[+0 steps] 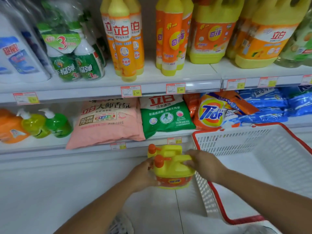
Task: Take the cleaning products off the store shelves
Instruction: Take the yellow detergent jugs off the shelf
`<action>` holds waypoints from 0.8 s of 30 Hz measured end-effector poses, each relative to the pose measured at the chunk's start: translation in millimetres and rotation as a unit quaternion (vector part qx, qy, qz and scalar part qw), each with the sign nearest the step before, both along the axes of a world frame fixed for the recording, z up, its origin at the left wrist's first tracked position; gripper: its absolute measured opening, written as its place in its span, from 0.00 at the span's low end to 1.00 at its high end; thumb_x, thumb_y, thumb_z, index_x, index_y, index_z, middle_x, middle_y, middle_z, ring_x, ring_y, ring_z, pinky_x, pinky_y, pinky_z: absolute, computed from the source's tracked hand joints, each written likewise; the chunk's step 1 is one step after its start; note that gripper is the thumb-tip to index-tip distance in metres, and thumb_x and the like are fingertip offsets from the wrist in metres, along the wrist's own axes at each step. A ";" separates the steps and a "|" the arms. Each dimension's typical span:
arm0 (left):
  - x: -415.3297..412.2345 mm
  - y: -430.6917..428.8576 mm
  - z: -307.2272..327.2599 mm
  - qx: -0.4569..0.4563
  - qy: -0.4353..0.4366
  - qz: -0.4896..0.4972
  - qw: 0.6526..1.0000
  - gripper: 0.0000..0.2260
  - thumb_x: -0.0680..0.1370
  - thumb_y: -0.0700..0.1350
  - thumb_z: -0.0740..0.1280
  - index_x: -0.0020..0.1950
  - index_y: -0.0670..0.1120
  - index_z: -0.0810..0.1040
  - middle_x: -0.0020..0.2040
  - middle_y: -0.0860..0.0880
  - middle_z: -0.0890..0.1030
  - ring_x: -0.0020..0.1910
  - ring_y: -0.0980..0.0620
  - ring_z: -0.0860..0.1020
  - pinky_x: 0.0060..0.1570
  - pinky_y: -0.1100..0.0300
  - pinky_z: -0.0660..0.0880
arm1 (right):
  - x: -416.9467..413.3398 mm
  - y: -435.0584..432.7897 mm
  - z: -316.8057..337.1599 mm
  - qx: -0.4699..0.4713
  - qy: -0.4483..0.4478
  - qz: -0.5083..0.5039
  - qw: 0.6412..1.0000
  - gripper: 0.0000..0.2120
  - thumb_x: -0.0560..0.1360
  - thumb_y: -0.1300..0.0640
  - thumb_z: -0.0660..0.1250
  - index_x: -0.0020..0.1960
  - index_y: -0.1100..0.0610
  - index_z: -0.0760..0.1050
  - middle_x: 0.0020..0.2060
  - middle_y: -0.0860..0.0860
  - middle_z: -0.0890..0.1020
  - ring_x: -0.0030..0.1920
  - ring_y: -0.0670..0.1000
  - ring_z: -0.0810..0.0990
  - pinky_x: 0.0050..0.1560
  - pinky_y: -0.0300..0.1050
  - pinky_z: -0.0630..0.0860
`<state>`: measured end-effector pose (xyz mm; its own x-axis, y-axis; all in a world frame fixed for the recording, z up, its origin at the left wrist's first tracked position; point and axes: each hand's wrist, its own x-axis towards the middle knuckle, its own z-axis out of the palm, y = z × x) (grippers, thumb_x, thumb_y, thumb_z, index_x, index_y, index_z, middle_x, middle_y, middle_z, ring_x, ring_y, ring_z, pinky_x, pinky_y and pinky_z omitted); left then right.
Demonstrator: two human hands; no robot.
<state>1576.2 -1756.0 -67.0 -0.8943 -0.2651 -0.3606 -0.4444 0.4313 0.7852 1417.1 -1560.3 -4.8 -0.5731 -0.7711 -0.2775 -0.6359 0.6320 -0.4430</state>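
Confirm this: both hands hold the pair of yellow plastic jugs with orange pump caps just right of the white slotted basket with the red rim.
Wrong side. The head view shows the left hand and right hand holding the yellow plastic jugs just left of the white slotted basket, not right.

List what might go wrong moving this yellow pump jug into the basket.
The yellow plastic jug with an orange pump cap is close beside the white slotted plastic basket with a red rim; its pump could snag the rim going over.
A second matching yellow jug stands right behind; lifting may tip it.
The left hand grips low and the right hand holds the handle; a loose hold could drop it.
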 end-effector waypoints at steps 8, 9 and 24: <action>-38.2 23.5 85.8 0.155 0.102 0.066 0.980 0.32 0.61 0.39 0.83 0.63 0.46 0.77 0.53 0.52 0.86 0.53 0.53 0.84 0.48 0.61 0.80 | -42.5 29.9 152.4 -0.207 -0.101 -0.068 0.971 0.11 0.73 0.48 0.72 0.55 0.44 0.79 0.49 0.42 0.82 0.49 0.47 0.82 0.50 0.45 0.79; -45.0 26.0 102.5 0.152 0.125 0.070 0.978 0.30 0.63 0.37 0.82 0.63 0.46 0.77 0.52 0.52 0.86 0.51 0.54 0.84 0.45 0.63 0.80 | -51.7 37.5 161.4 -0.257 -0.140 -0.086 0.952 0.17 0.70 0.48 0.74 0.57 0.44 0.77 0.50 0.42 0.83 0.49 0.47 0.83 0.49 0.45 0.81; -223.9 16.3 254.8 -0.048 0.391 0.078 0.916 0.34 0.64 0.43 0.82 0.65 0.52 0.71 0.49 0.66 0.77 0.45 0.79 0.73 0.42 0.81 0.69 | -178.8 -4.8 172.0 -0.503 -0.045 -0.113 0.856 0.40 0.64 0.73 0.78 0.70 0.58 0.63 0.57 0.50 0.82 0.53 0.40 0.83 0.49 0.34 0.79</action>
